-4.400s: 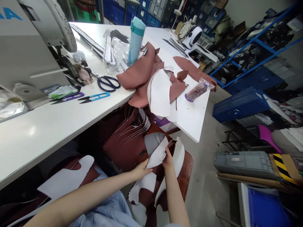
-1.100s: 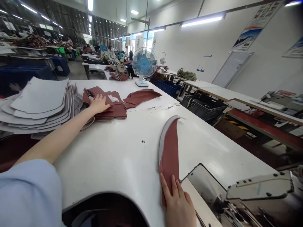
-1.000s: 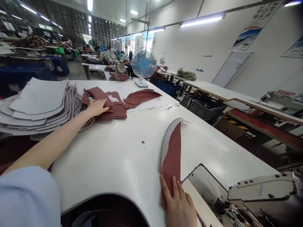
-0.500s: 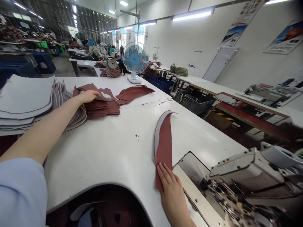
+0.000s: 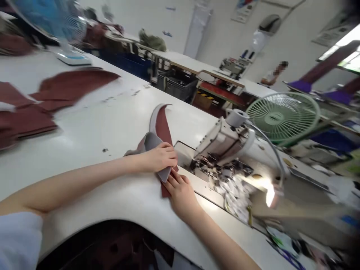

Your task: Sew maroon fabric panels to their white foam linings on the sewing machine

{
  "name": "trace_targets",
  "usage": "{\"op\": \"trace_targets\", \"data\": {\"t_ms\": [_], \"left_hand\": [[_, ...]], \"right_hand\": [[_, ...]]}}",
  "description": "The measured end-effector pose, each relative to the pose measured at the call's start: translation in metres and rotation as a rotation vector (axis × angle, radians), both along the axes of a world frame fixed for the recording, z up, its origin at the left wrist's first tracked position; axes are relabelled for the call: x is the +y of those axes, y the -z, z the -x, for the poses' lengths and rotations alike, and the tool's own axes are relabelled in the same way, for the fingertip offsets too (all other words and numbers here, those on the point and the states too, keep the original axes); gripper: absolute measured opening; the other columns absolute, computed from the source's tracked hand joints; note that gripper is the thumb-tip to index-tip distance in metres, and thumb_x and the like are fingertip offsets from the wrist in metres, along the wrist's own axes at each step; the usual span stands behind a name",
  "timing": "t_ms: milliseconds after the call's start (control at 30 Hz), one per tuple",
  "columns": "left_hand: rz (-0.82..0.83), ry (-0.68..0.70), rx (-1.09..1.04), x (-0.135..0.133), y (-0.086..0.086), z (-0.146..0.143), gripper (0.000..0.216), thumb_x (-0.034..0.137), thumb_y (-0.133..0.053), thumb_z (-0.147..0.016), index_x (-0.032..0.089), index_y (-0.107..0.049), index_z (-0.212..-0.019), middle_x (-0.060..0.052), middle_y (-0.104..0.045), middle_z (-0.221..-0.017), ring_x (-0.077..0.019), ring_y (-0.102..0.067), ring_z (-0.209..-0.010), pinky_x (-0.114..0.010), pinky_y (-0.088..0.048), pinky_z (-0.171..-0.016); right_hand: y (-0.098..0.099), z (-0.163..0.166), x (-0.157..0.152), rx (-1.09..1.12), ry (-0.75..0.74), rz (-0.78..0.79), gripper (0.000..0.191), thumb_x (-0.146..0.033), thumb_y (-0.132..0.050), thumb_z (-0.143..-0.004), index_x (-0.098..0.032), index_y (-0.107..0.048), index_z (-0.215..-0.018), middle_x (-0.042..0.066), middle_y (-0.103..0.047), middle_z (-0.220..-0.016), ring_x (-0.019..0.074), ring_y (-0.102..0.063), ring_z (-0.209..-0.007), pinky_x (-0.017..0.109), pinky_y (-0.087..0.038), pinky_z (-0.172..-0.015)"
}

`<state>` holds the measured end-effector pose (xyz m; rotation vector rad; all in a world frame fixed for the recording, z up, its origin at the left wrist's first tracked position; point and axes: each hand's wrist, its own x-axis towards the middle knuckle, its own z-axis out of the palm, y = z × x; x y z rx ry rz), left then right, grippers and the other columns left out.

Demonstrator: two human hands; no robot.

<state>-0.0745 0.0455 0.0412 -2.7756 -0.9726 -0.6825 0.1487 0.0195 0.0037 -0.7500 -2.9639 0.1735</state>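
Note:
A curved maroon fabric piece [image 5: 163, 123] with a pale edge lies on the white table [image 5: 118, 112], left of the sewing machine [image 5: 219, 142]. My left hand [image 5: 162, 157] is closed on a grey-backed fabric piece [image 5: 152, 143], folded and partly lifted over the lower part of the curved one. My right hand [image 5: 181, 193] rests at the lower end of the maroon piece, fingers stretched out, their tips by the grey piece's corner. Where the two fabrics meet is partly hidden by my hands.
Stacked maroon pieces [image 5: 30, 120] lie at the left, with a blue fan [image 5: 71, 58] behind them. White scraps [image 5: 237, 198] sit by the lit machine. A green fan [image 5: 281, 118] stands beyond it. Purple-handled scissors [image 5: 289, 258] lie lower right. A person [image 5: 271, 78] is in the background.
My left hand has come from the stack at the left to my right hand, bringing a grey-backed fabric piece. The view has swung right. My right hand stays on the maroon piece.

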Motion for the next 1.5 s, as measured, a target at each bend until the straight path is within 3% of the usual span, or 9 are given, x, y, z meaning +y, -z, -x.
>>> {"op": "trace_targets", "data": {"t_ms": [133, 233, 300, 533, 700, 900, 1100, 1267, 1500], "left_hand": [[-0.067, -0.099, -0.045, 0.019, 0.040, -0.031, 0.035, 0.018, -0.055, -0.096, 0.026, -0.058, -0.130, -0.008, -0.061, -0.129, -0.0248, -0.048, -0.126, -0.041, -0.032, -0.106], [-0.029, -0.169, 0.027, 0.017, 0.052, -0.037, 0.024, 0.017, -0.051, -0.097, 0.018, -0.062, -0.119, -0.009, -0.068, -0.114, -0.0232, -0.057, -0.111, -0.037, -0.041, -0.094], [0.042, -0.137, 0.062, 0.006, 0.052, -0.039, 0.026, 0.013, -0.046, -0.097, 0.014, -0.064, -0.114, -0.011, -0.069, -0.114, -0.0228, -0.060, -0.107, -0.037, -0.045, -0.092], [0.352, 0.018, 0.009, -0.026, 0.034, -0.048, 0.072, 0.013, -0.052, -0.071, 0.008, -0.047, -0.142, -0.015, -0.054, -0.142, -0.0274, -0.050, -0.130, -0.041, -0.043, -0.111], [0.313, 0.089, -0.019, -0.014, 0.041, -0.058, 0.064, 0.012, -0.052, -0.075, 0.004, -0.050, -0.138, -0.018, -0.056, -0.139, -0.0304, -0.051, -0.125, -0.045, -0.044, -0.109], [0.359, 0.098, -0.134, -0.003, 0.054, -0.055, 0.049, 0.006, -0.043, -0.088, 0.016, -0.056, -0.135, -0.010, -0.060, -0.137, -0.0227, -0.057, -0.118, -0.038, -0.051, -0.099], [0.375, 0.158, -0.138, 0.003, 0.048, -0.050, 0.045, 0.008, -0.046, -0.088, 0.017, -0.060, -0.129, -0.009, -0.063, -0.133, -0.0225, -0.056, -0.121, -0.039, -0.049, -0.103], [0.410, 0.150, -0.113, 0.004, 0.044, -0.050, 0.043, 0.015, -0.047, -0.092, 0.018, -0.057, -0.134, -0.009, -0.063, -0.133, -0.0227, -0.056, -0.120, -0.039, -0.049, -0.101], [0.383, 0.146, -0.081, 0.004, 0.047, -0.050, 0.041, 0.022, -0.046, -0.096, 0.018, -0.057, -0.135, -0.010, -0.062, -0.135, -0.0233, -0.056, -0.120, -0.039, -0.048, -0.101]], "right_hand": [[0.002, -0.024, 0.001, 0.046, 0.126, -0.005, 0.044, -0.014, -0.053, -0.092, -0.026, -0.060, -0.133, 0.005, -0.058, -0.143, 0.0277, -0.040, -0.138, 0.042, -0.038, -0.100], [0.007, -0.034, 0.001, 0.086, 0.143, -0.075, 0.042, -0.015, -0.054, -0.093, -0.026, -0.059, -0.133, 0.005, -0.061, -0.139, 0.0275, -0.051, -0.120, 0.040, -0.043, -0.088], [0.011, -0.037, 0.001, 0.132, 0.089, -0.141, 0.036, -0.014, -0.051, -0.095, -0.022, -0.062, -0.129, 0.007, -0.064, -0.133, 0.0255, -0.053, -0.115, 0.037, -0.046, -0.085], [0.018, -0.043, -0.005, 0.265, 0.046, -0.218, 0.018, -0.027, -0.057, -0.093, -0.015, -0.068, -0.103, 0.012, -0.070, -0.112, 0.0294, -0.055, -0.116, 0.038, -0.050, -0.086], [0.020, -0.053, -0.007, 0.224, 0.055, -0.230, 0.015, -0.016, -0.054, -0.093, -0.015, -0.067, -0.101, 0.012, -0.070, -0.107, 0.0278, -0.057, -0.115, 0.035, -0.048, -0.078], [0.023, -0.058, -0.008, 0.210, 0.075, -0.154, 0.036, -0.014, -0.052, -0.094, -0.017, -0.058, -0.129, 0.011, -0.066, -0.121, 0.0245, -0.052, -0.123, 0.034, -0.047, -0.085], [0.017, -0.057, -0.011, 0.180, 0.057, -0.192, 0.025, -0.012, -0.048, -0.098, -0.013, -0.064, -0.117, 0.012, -0.069, -0.113, 0.0233, -0.057, -0.112, 0.034, -0.048, -0.077], [0.020, -0.057, -0.013, 0.189, 0.062, -0.245, 0.032, -0.013, -0.041, -0.101, -0.014, -0.063, -0.124, 0.011, -0.067, -0.127, 0.0234, -0.056, -0.121, 0.033, -0.051, -0.078], [0.016, -0.061, -0.010, 0.258, 0.060, -0.047, 0.036, -0.011, -0.048, -0.094, -0.014, -0.061, -0.128, 0.013, -0.066, -0.127, 0.0247, -0.056, -0.122, 0.036, -0.051, -0.081]]}}
